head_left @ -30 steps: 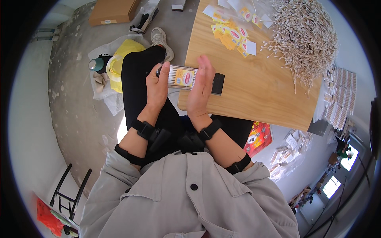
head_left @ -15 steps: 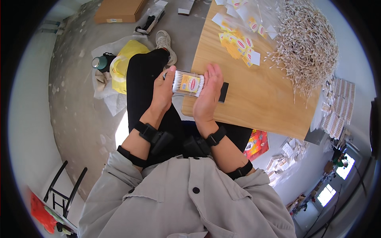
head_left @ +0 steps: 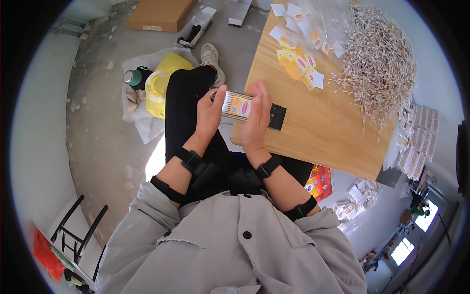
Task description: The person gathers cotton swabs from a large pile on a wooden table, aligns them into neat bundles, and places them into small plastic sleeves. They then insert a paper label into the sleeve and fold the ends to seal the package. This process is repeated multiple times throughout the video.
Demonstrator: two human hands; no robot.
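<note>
A pack of cotton swabs (head_left: pixel 237 106), clear-walled with a yellow and white label card facing up, is held over the table's left edge. My left hand (head_left: pixel 209 113) is closed around its left end, thumb along the upper side. Against the right end rests my right hand (head_left: pixel 256 117), its fingers stretched out and its palm turned toward the pack, covering that end. Just right of this hand, a flat black piece (head_left: pixel 278 116) lies at the edge of the wooden table (head_left: pixel 323 132).
A big heap of loose cotton swabs (head_left: pixel 379 63) covers the table's far right. Yellow and white label cards (head_left: pixel 297 63) lie left of it, near clear plastic bags (head_left: pixel 328 24). Stacked packs (head_left: pixel 421 132) stand beyond the right edge. A yellow bag (head_left: pixel 159 93) and green-lidded bottle (head_left: pixel 132 77) are on the floor.
The view has shifted slightly. My right hand has turned more edge-on and moved over the pack's right end, covering more of it. My left hand keeps its grip.
</note>
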